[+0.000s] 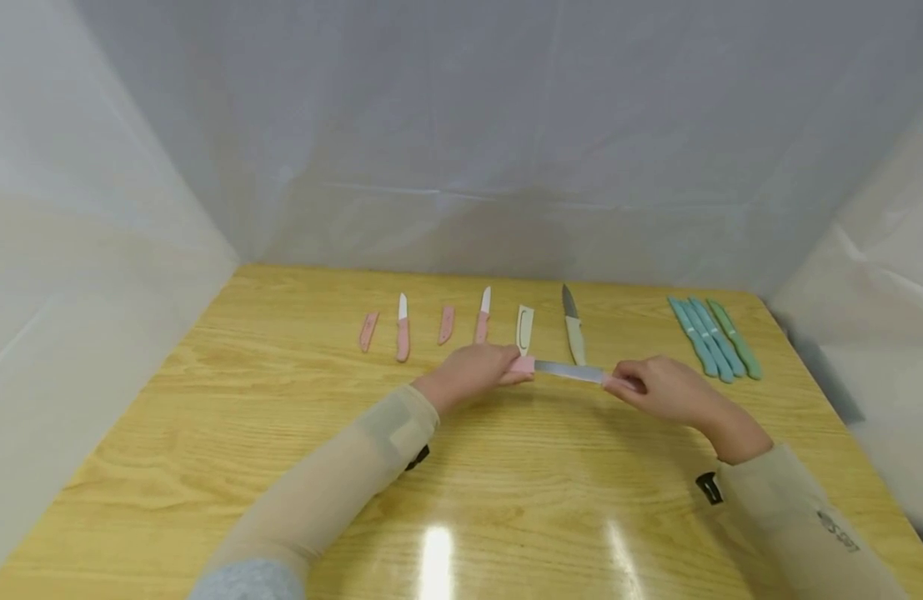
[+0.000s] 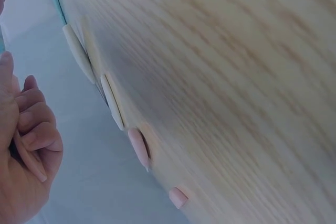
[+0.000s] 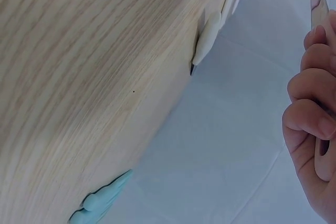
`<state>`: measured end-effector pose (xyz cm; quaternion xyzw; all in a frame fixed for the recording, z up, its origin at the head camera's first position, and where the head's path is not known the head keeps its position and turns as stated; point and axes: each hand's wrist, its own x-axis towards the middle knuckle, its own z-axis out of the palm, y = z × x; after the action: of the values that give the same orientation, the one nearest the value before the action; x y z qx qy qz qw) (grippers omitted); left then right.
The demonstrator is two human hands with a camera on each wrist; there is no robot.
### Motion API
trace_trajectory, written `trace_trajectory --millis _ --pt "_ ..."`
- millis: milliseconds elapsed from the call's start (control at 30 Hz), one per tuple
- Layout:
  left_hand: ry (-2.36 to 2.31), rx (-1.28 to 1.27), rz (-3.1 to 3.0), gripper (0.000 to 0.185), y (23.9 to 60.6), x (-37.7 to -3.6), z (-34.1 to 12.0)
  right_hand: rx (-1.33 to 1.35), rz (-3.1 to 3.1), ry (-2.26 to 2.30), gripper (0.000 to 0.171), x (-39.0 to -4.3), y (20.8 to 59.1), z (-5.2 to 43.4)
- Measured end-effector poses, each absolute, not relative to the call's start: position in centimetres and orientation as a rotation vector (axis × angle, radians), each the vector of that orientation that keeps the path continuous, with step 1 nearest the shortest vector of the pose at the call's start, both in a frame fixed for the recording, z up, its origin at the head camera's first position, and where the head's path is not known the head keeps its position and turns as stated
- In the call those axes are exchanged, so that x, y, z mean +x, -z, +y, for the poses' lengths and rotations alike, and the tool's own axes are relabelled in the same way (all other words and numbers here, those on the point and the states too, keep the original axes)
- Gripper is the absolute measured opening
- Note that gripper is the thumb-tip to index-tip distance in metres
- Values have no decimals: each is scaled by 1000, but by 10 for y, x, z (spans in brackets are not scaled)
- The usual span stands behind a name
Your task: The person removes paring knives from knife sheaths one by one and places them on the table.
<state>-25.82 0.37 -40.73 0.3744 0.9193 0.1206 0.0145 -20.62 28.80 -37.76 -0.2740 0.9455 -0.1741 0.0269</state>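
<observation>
In the head view my left hand [image 1: 472, 372] holds a pink knife sheath [image 1: 523, 365] above the table. My right hand [image 1: 667, 390] grips the pink handle of a knife [image 1: 569, 371], and its bare blade spans the gap between the hands. The blade's far end meets the mouth of the sheath. In the left wrist view the fingers of the left hand [image 2: 34, 135] curl round the sheath [image 2: 30, 156]. Curled fingers of the right hand [image 3: 315, 103] wrap the knife handle [image 3: 324, 166] in the right wrist view.
Behind the hands lie two pink knives [image 1: 403, 333] with white blades, two small pink sheaths [image 1: 368, 331], a cream sheath [image 1: 524, 325] and a cream-handled knife [image 1: 574, 337]. Several blue knives [image 1: 704, 342] and a green one [image 1: 734, 339] lie together at right. White sheeting [image 1: 461, 167] surrounds the wooden table [image 1: 281, 400].
</observation>
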Motion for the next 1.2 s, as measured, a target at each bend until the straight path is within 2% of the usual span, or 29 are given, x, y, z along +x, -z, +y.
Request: trace_trajectory --millis 333,533,933,1100,1133,1200 --pt "-381 1144 2857 42 409 -260 4 -846 2921 551 27 -208 381 293" --pt "-472 1026 2861 43 409 -263 -1 -786 2943 596 26 -206 380 305" --pt "-641 873 2866 38 406 -263 3 -449 2926 690 44 -210 373 316" --pt "-570 919 2899 38 403 -265 20 -381 2909 708 43 -217 378 316" --pt "-522 938 2936 40 404 -267 24 -371 2903 720 42 -219 379 315" --pt "-528 976 3034 52 437 -295 41 -324 2890 753 43 -223 380 315"
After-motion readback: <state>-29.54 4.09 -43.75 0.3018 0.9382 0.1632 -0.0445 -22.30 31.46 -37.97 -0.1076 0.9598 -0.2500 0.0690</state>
